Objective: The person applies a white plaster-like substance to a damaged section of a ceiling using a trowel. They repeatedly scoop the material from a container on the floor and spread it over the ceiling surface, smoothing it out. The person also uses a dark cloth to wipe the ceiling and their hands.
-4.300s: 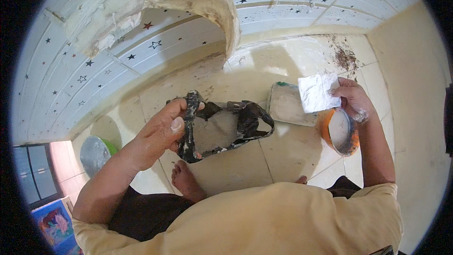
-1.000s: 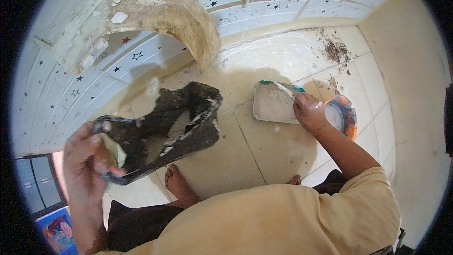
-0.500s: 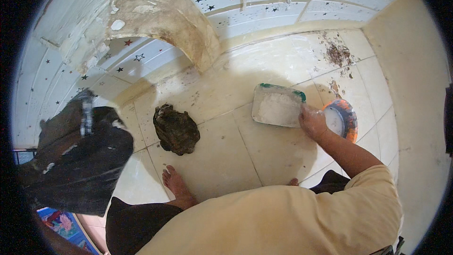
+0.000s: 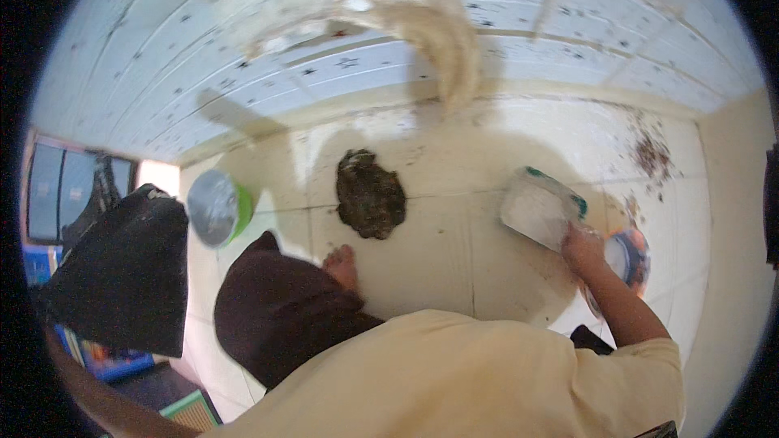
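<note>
At the right, my right hand [image 4: 583, 250] grips the near right edge of a shallow white rectangular tub [image 4: 519, 233] with green on its rim. Whitish powdery or pasty stuff [image 4: 535, 207] fills much of it. Beside that hand is a round orange and dark blue container [image 4: 638, 253] with something white inside, partly covered by my forearm. My left forearm [image 4: 114, 389] runs up from the lower left, but the hand is hidden around a large black sheet-like thing [image 4: 122, 276], perhaps cloth. Whether it holds this cannot be told.
A dark, crumpled, muddy-looking mass [image 4: 371, 195] lies on the pale tiles left of the tub. Further left stands a green and grey bucket [image 4: 219, 207]. Brown debris [image 4: 652, 154] is scattered near the right wall. Peeling wall covering [image 4: 438, 40] hangs down at the far wall.
The view has swung left, bringing in the green bucket and a window-like panel. The tub is still in my right hand and appears turned and slightly blurred.
</note>
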`<state>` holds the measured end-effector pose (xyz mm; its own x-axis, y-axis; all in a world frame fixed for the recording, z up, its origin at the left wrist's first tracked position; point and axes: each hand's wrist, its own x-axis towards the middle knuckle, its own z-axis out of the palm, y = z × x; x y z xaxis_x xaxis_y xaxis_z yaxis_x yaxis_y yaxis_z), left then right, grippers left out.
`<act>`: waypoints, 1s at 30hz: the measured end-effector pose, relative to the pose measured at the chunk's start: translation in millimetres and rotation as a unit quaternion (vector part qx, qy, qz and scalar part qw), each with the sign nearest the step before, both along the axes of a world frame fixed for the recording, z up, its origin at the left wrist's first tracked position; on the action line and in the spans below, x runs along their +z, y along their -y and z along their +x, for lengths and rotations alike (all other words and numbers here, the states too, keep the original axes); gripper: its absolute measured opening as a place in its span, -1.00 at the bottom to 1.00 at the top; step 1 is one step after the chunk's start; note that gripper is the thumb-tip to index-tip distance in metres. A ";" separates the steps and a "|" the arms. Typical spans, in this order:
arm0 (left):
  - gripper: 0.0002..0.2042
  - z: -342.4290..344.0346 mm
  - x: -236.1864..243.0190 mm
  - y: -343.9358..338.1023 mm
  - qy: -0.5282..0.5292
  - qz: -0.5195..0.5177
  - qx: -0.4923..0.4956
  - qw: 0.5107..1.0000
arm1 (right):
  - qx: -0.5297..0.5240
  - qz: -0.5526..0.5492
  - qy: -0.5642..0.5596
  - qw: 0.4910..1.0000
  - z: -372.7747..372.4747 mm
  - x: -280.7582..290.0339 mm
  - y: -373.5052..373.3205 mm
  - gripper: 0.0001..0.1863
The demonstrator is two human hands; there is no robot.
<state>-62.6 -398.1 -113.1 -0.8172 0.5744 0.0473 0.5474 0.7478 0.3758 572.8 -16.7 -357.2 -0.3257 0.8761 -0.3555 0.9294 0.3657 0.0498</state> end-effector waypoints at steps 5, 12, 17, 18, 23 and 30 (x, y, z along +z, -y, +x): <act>-0.68 -83.6 243.8 189.4 -0.069 0.365 0.084 0.924 | 0.004 -0.010 -0.072 0.997 -8.8 5.4 -27.5 -0.71; -0.75 -68.3 153.9 171.8 0.047 0.563 0.281 0.776 | 0.059 0.057 -0.159 0.984 -14.8 -21.0 -36.8 -0.77; -0.75 -58.6 62.2 178.8 0.068 0.550 0.411 0.724 | 0.181 0.110 -0.189 0.959 -20.0 -67.8 -31.7 -0.81; -0.75 -63.2 38.8 188.8 0.068 0.525 0.432 0.730 | 0.165 0.074 -0.151 0.972 -21.6 -64.9 -35.0 -0.80; -0.76 -61.7 -79.5 207.6 0.082 0.369 0.510 0.772 | 0.088 -0.027 -0.077 0.993 -61.2 13.8 -44.5 -0.80; -0.77 -76.9 -131.0 174.2 0.094 0.140 0.494 0.853 | 0.203 0.043 -0.119 0.971 -47.5 -13.5 -13.9 -0.80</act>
<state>-139.6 -572.4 -244.1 -0.9042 -0.4108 -0.1166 -0.3878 0.6758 0.6268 525.3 -2.9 -370.7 -0.7147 0.6813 -0.1583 0.6982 0.7085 -0.1026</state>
